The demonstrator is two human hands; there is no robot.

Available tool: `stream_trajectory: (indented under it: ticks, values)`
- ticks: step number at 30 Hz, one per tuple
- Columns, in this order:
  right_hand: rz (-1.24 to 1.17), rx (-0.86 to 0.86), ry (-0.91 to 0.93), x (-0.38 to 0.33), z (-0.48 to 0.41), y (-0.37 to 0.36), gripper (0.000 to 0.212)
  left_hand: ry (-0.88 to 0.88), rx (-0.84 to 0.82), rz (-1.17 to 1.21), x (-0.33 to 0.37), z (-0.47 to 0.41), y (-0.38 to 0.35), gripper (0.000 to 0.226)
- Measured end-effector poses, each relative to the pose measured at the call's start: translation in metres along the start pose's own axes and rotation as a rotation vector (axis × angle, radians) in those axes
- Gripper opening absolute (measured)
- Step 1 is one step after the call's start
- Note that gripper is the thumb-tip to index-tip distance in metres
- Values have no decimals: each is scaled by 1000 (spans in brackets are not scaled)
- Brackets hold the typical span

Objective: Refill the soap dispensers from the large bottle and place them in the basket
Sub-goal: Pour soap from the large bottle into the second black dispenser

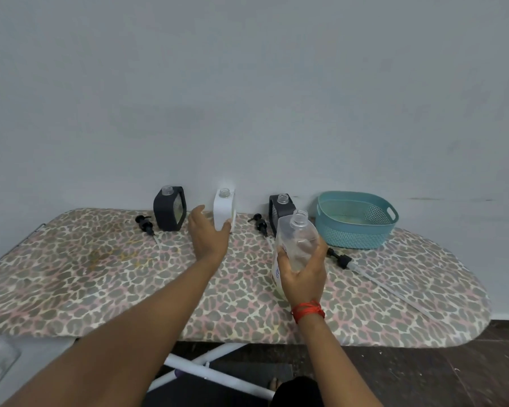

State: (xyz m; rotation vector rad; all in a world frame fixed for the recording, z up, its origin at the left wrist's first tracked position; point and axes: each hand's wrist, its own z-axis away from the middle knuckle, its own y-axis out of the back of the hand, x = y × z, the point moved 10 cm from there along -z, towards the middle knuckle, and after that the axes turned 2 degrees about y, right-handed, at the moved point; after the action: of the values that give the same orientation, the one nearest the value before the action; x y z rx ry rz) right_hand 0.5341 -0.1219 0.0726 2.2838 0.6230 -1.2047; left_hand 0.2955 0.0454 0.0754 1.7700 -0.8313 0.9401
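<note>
1. Ironing board point(71, 274), leopard-print cover. The far edge butts the wall point(247, 83) and the near edge runs across the lower frame. The rounded nose is at the right. The widest bare stretch of cover is front-left.
2. Left black dispenser point(169, 210) stands upright at the far edge, neck open and pointing up. Its pump point(145, 223) lies flat just beside it on the left, tube trailing toward the near-right.
3. Left hand point(209, 236) reaches forward with fingers spread and straight, holding nothing. The thumb tip is at the lower front of the white dispenser point(224, 208); contact can't be confirmed.
4. The white dispenser is upright against the wall, neck open and pointing up. No readable marking on it.
5. Second pump point(259, 223) lies on the cover between the white dispenser and the right black dispenser point(279, 205). That dispenser is upright and partly hidden behind the large bottle point(297, 242).
6. Right hand point(303, 277) has its fingers wrapped round the large bottle's body. The bottle is uncapped, long axis near vertical, mouth up. Its label shows red and blue letter fragments, unreadable. Red thread point(307, 309) on that wrist.
7. Teal basket point(356, 230) sits far-right near the wall, just beside the bottle, long axis left to right.
8. Long pump point(340, 259) lies in front of the basket, tube running toward the near-right edge.
</note>
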Motion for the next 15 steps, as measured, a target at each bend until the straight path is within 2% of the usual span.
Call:
stream_trajectory:
  ticks: [3,8,11,15]
  values:
    - [-45,94,-72,0,-4,20,76,-116,5,24,16,28,6,63]
    - [-15,255,-122,8,-14,65,76,-246,-279,30,36,51,-34,64]
    - [51,237,-105,15,-14,74,76,-206,-451,9,39,56,-67,77]
    - [122,179,-23,22,-7,69,80,-159,-574,-63,45,39,-98,113]
